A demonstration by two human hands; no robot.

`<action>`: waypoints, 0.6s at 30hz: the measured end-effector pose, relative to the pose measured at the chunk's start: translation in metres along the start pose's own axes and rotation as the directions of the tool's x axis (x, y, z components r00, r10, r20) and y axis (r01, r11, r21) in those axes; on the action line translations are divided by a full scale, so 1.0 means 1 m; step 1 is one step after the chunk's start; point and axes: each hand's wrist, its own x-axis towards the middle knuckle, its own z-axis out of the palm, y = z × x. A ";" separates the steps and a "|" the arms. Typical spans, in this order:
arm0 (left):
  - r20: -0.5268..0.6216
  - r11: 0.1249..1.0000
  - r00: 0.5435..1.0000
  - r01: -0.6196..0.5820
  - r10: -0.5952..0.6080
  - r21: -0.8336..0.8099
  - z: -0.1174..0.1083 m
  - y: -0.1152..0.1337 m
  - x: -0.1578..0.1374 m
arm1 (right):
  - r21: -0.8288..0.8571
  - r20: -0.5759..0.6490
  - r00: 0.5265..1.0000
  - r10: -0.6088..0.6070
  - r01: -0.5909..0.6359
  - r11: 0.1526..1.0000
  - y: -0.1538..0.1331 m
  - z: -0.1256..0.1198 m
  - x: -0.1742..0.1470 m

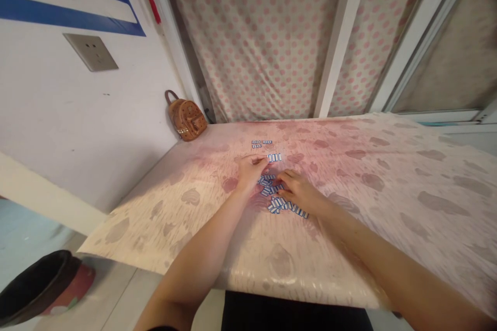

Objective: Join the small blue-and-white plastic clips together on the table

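Observation:
My left hand [251,169] is over the middle of the table, thumb and fingers drawn together at the left end of a short blue-and-white striped strip [275,157]. Just nearer to me lies a loose pile of small blue-and-white pieces [267,184]. My right hand [298,189] reaches over the pile's right side with bent fingers; whatever its fingertips hold is hidden. More of these pieces [277,205] lie below that hand, some overlapping and some fanned out to the right. Beyond my hands, a few short striped groups [257,142] are laid out in rows.
The table [373,248] has a glossy, leaf-patterned cover. A small brown backpack-shaped bag [189,120] stands at its far left corner by the wall. Behind the table hangs a dotted curtain [267,36]. A dark-rimmed bin [58,289] is on the floor at lower left.

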 end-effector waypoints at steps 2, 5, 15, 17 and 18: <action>0.005 1.000 1.000 -0.006 0.006 -0.005 0.001 0.000 0.000 | -0.034 0.028 1.000 0.001 0.000 0.999 -0.001 0.003 0.001; 0.014 1.000 1.000 -0.012 0.012 -0.002 0.000 -0.001 0.000 | -0.065 0.047 0.999 0.027 -0.024 0.998 -0.001 0.004 0.002; 0.020 0.999 0.999 -0.026 0.025 0.037 -0.002 -0.005 0.002 | -0.067 0.062 0.998 0.029 -0.025 0.997 -0.010 -0.003 0.002; 0.019 0.999 0.999 -0.026 0.026 0.039 -0.002 -0.006 0.002 | -0.066 0.052 0.998 0.026 -0.023 0.998 -0.010 -0.003 0.001; 0.017 0.999 1.000 -0.026 0.025 0.039 -0.002 -0.006 0.002 | -0.063 0.042 0.999 0.028 -0.026 0.998 -0.009 -0.002 0.000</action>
